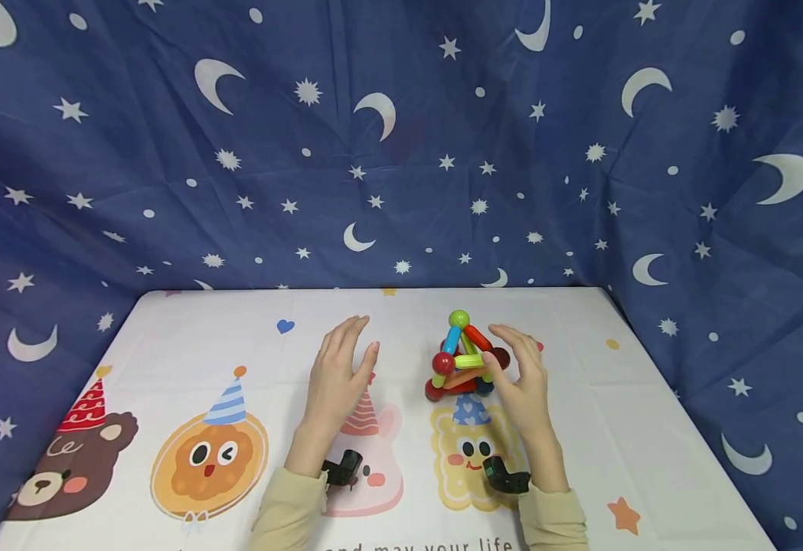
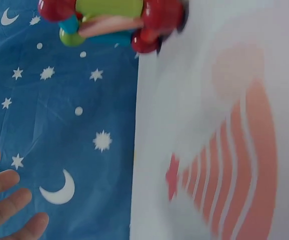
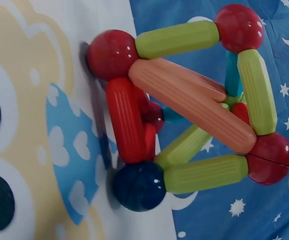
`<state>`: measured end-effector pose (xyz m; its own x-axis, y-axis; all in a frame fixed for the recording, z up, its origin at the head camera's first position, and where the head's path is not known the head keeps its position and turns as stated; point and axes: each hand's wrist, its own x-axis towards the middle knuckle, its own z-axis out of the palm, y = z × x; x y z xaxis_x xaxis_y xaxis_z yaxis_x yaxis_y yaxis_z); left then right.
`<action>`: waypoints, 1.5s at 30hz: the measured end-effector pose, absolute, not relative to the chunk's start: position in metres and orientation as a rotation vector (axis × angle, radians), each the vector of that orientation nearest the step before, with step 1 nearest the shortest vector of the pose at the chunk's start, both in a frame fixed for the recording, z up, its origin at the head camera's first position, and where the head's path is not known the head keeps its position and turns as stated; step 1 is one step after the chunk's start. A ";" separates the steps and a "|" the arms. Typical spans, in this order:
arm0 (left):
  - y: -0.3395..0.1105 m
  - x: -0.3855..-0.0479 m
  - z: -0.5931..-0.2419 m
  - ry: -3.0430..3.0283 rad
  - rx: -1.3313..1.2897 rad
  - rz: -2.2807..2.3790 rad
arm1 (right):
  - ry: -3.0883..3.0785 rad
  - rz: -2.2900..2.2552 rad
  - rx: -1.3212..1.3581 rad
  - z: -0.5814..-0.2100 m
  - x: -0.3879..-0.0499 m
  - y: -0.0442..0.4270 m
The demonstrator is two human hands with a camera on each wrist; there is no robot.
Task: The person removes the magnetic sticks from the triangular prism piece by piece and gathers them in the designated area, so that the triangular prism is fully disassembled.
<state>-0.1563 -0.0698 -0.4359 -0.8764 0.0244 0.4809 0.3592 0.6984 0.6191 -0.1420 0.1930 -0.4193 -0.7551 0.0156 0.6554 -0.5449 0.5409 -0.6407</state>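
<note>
A small house-shaped frame of magnetic rods and balls (image 1: 470, 361) stands on the table, right of centre. A green ball (image 1: 459, 318) tops it. In the right wrist view, red balls and a dark blue ball (image 3: 139, 186) join green and red rods, with an orange rod (image 3: 194, 108) running diagonally. My right hand (image 1: 527, 386) is beside the frame's right side, fingers loosely bent and holding nothing. Its thumb overlaps the frame in the head view; whether it touches, I cannot tell. Well to the left of the frame, my left hand (image 1: 335, 375) hovers with extended fingers, gripping nothing.
A white tablecloth (image 1: 201, 329) printed with cartoon figures covers the table. Behind and at both sides hangs a blue cloth (image 1: 415, 229) with moons and stars. Black wrist cameras (image 1: 504, 476) sit at both wrists, above the cloth.
</note>
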 end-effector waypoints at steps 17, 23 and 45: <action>-0.008 -0.153 -0.445 -2.412 -0.295 -1.348 | -2.127 1.262 0.518 -0.444 -0.150 0.186; 0.008 -0.152 -0.448 -2.405 -0.396 -1.410 | -2.180 1.240 0.501 -0.452 -0.153 0.188; 0.023 -0.150 -0.464 -2.298 -0.488 -1.572 | -2.201 0.985 0.598 -0.463 -0.158 0.184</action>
<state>-0.1498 0.0233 -0.4636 -0.8927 0.1012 0.4392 0.4460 0.3383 0.8286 -0.1584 0.1839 -0.4632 -0.6881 -0.1401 0.7119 -0.6243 0.6144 -0.4825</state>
